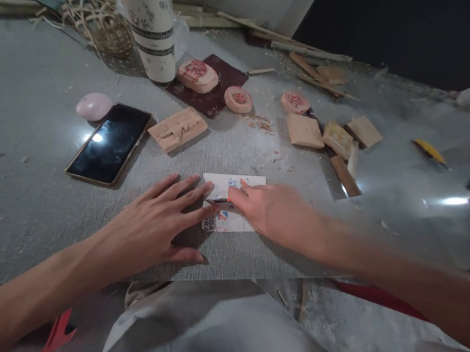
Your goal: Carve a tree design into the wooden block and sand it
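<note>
A small white printed paper square (241, 221) with blue and orange lettering lies flat on the grey table. My left hand (150, 223) is spread open, its fingertips on the paper's left edge. My right hand (281, 217) rests over the paper's right part, fingers closed around a craft knife (218, 201). The knife's thin pointed blade crosses the paper toward my left fingers. Its handle is mostly hidden in my grip; orange patches show at my fingertips. Beyond the paper sit a carved wooden block (181, 128) and a dark phone (110, 143).
A white paper cup (150, 27) stands by a maroon mat (224, 79). Carved oval pieces (238, 99), wooden blocks (304, 130) and wood shavings (259, 124) lie about. A pink rounded object (94, 106) touches the phone. Bamboo pieces and a woven basket (110, 40) sit behind.
</note>
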`<state>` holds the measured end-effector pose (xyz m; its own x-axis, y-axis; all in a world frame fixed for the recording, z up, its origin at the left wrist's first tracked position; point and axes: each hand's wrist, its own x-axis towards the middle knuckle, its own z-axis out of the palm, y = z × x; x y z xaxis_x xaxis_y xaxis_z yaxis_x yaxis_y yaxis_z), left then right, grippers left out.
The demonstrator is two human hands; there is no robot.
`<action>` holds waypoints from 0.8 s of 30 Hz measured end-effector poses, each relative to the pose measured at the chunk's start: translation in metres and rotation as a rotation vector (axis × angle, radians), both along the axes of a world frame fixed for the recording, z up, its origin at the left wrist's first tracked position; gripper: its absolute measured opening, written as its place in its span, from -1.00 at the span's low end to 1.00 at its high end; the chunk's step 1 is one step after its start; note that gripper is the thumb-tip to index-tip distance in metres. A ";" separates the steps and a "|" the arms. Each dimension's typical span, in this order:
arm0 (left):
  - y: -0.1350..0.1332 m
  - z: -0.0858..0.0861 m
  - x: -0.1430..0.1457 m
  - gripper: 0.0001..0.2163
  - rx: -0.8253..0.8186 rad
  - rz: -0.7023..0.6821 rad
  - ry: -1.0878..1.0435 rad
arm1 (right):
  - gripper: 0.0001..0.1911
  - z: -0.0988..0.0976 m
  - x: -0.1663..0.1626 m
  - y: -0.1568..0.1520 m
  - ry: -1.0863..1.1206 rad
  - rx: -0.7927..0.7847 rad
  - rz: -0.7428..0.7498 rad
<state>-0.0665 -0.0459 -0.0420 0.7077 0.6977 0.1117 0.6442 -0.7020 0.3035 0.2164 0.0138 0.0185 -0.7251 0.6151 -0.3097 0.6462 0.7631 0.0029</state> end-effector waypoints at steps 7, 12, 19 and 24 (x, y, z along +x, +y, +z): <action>0.001 0.003 0.000 -0.17 0.016 -0.008 0.029 | -0.73 0.007 0.010 0.000 -0.039 -0.054 -0.028; 0.000 0.004 -0.002 -0.19 0.033 -0.017 0.047 | -0.67 0.012 0.022 -0.002 -0.083 -0.058 -0.052; 0.003 0.005 -0.002 -0.20 0.082 -0.029 0.060 | -0.78 0.015 0.042 -0.001 -0.033 -0.062 -0.062; 0.005 0.005 -0.003 -0.21 0.104 -0.048 0.056 | -0.78 0.016 0.058 0.001 -0.014 -0.063 -0.065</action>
<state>-0.0691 -0.0409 -0.0370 0.7471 0.6497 0.1408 0.6232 -0.7582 0.1917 0.2747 0.0145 0.0348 -0.6795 0.6397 -0.3593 0.6946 0.7186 -0.0341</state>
